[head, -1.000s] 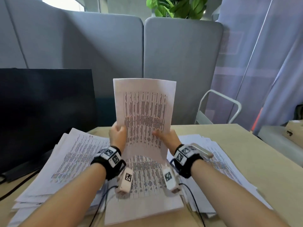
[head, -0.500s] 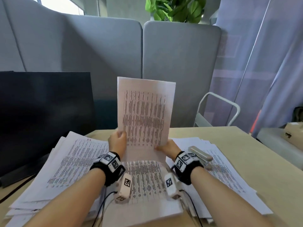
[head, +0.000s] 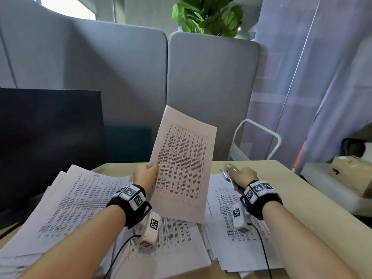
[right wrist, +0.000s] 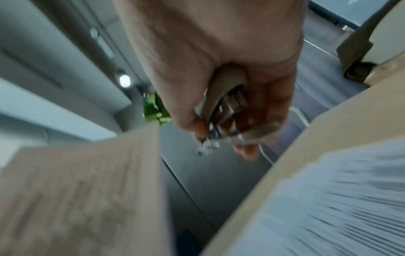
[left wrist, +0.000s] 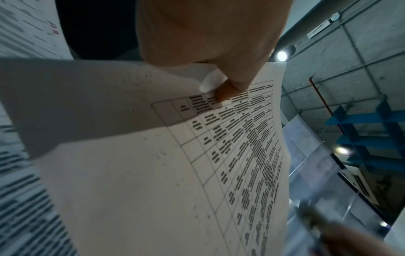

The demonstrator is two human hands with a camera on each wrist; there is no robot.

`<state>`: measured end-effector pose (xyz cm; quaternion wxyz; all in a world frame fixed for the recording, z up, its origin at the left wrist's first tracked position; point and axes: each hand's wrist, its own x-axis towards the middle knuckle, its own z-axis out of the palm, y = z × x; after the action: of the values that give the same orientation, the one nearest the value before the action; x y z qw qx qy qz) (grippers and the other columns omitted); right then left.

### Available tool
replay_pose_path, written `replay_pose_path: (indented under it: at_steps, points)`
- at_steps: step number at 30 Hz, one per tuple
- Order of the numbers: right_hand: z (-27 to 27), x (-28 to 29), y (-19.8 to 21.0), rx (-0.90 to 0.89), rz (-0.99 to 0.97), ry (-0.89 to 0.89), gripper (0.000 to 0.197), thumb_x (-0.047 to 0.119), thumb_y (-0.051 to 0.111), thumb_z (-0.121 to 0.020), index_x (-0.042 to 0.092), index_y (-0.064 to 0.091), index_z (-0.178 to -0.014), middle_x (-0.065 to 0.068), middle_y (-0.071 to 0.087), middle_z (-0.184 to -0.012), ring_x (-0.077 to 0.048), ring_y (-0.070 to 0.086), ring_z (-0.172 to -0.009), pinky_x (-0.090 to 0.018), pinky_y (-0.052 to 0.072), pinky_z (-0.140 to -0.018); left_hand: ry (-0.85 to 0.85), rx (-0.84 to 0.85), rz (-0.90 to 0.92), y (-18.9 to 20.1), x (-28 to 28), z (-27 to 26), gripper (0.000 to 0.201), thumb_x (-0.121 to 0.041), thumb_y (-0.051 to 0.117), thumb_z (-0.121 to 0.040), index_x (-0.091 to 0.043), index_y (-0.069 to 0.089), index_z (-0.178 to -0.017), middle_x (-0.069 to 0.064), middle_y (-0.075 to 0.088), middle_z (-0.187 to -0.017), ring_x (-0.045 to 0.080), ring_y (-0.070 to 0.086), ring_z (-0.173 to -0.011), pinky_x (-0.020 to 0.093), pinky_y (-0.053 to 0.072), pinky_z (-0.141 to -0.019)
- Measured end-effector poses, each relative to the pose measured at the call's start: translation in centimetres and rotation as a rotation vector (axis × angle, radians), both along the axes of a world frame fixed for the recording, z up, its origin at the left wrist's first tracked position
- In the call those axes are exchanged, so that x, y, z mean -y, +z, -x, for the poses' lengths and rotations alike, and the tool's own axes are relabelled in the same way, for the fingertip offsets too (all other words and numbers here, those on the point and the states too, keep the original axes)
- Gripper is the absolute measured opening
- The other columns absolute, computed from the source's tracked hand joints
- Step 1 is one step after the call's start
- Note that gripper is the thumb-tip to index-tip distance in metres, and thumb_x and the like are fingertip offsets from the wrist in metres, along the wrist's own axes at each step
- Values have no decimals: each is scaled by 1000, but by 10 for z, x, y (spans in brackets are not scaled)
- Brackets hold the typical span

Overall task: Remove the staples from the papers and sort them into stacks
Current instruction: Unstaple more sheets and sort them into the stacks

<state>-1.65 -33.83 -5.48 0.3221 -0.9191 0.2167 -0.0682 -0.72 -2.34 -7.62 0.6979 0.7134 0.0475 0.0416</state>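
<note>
My left hand [head: 146, 174] pinches the left edge of a printed table sheet [head: 182, 166], held up and tilted over the middle of the desk. The left wrist view shows the thumb [left wrist: 225, 91] pressed on that sheet [left wrist: 153, 173]. My right hand [head: 242, 177] is off the sheet, over the right paper stack [head: 225, 222], and grips a metal staple remover [head: 229, 171]. In the blurred right wrist view the fingers [right wrist: 241, 121] curl round the staple remover [right wrist: 225, 110]. A left paper stack [head: 66, 204] and a middle stack [head: 173, 246] lie on the desk.
A dark monitor [head: 50, 141] stands at the left behind the left stack. Grey partition panels [head: 209, 93] close off the back of the wooden desk [head: 298, 202]. A white chair frame [head: 259, 137] and a cardboard box [head: 350, 172] are to the right.
My right hand has let go of the sheet and moved right onto the staple remover, gripping it. The left hand alone now holds the sheet, which has tilted to the right.
</note>
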Motion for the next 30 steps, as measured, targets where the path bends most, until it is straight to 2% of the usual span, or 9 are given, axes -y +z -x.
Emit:
replay_pose_path:
  at_steps: [3, 5, 8, 11, 13, 18, 24, 28, 30]
  points:
    - [3, -9, 63, 575, -284, -108, 33, 35, 66, -84, 13, 51, -104, -8, 65, -103, -31, 63, -97, -34, 46, -79, -32, 41, -41, 16, 16, 6, 35, -27, 49, -73, 4, 64, -81, 23, 70, -85, 39, 68, -73, 50, 55, -64]
    - [3, -20, 111, 914, -513, -76, 36, 23, 69, -82, 21, 46, -109, -5, 64, -103, -26, 63, -90, -33, 50, -77, -41, 93, -146, 30, 28, 10, 37, -28, 48, -73, 4, 65, -80, 22, 70, -83, 42, 69, -78, 54, 56, -69]
    - [-11, -38, 169, 1127, -715, 27, 31, 24, 70, -80, 25, 60, -109, 2, 68, -82, -17, 63, -65, -31, 57, -62, -68, 171, -259, 52, 46, 20, 33, -24, 47, -77, 4, 65, -77, 18, 71, -79, 36, 70, -78, 52, 59, -71]
    - [-10, -58, 192, 1152, -658, 57, 25, 31, 72, -81, 31, 60, -102, 10, 67, -84, -9, 65, -72, -31, 56, -77, -118, 215, -298, 65, 60, 25, 38, -30, 44, -72, 3, 63, -77, 16, 72, -78, 34, 71, -76, 53, 58, -68]
    - [-13, -68, 197, 1149, -683, 97, 25, 21, 70, -86, 19, 60, -109, 7, 65, -86, -2, 62, -72, -19, 51, -74, -132, 231, -338, 72, 64, 28, 36, -32, 44, -74, -3, 66, -77, 11, 73, -77, 29, 72, -74, 50, 59, -68]
    - [-8, -78, 207, 1114, -700, 171, 14, 32, 66, -83, 20, 60, -81, 1, 64, -62, -22, 63, -55, -40, 57, -62, -133, 280, -480, 85, 73, 39, 34, -38, 45, -78, -11, 67, -75, 3, 72, -76, 22, 70, -74, 43, 59, -73]
    - [-3, -72, 221, 1121, -624, 103, 33, 33, 63, -87, 20, 56, -58, 11, 49, -42, -16, 51, -40, -30, 46, -50, -168, 347, -454, 86, 85, 51, 26, -22, 50, -90, -16, 65, -70, -1, 70, -72, 18, 70, -70, 36, 60, -67]
    - [5, -66, 220, 1159, -700, 144, 22, 34, 65, -87, 18, 60, -73, 5, 60, -59, -13, 57, -47, -29, 48, -54, -194, 280, -342, 79, 100, 53, 25, -13, 49, -88, -14, 59, -66, 2, 68, -71, 19, 65, -67, 35, 57, -69]
    - [7, -63, 219, 1293, -829, 91, 18, 36, 64, -88, 19, 59, -89, 1, 66, -75, -15, 64, -59, -30, 53, -60, -196, 135, -187, 65, 112, 47, 21, -12, 48, -90, -6, 65, -78, 12, 70, -82, 27, 67, -76, 42, 57, -76]
